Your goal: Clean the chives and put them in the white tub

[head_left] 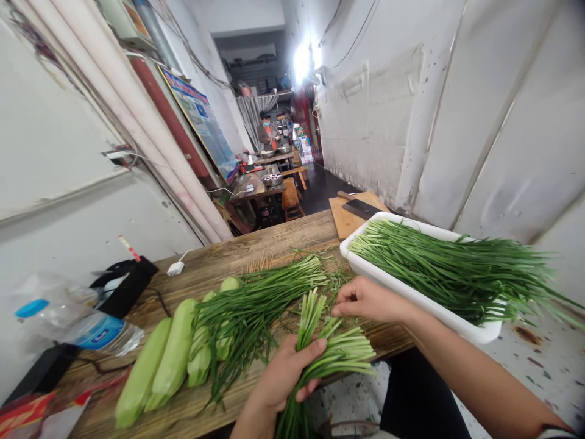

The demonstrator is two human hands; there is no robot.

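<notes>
My left hand point(292, 366) is closed around a bunch of garlic chives point(338, 350), the pale cut ends fanning up and to the right, the green leaves hanging below. My right hand point(363, 299) is just right of these ends, fingers curled in a pinch; whether anything small is between them is hidden. Under and behind it lie chive trimmings point(336, 281) on the wooden table point(283, 238). A loose pile of chives point(269, 296) rests to the left, partly over several pale green zucchinis point(171, 353). More chives point(439, 262) fill a white plastic basket point(359, 262) on the right.
A cleaver point(361, 208) lies on a cutting board point(342, 219) behind the basket. At left are a water bottle point(100, 332), a black box point(132, 283) and a white charger point(176, 267). Farther back, a person point(269, 133) stands behind tables with bowls.
</notes>
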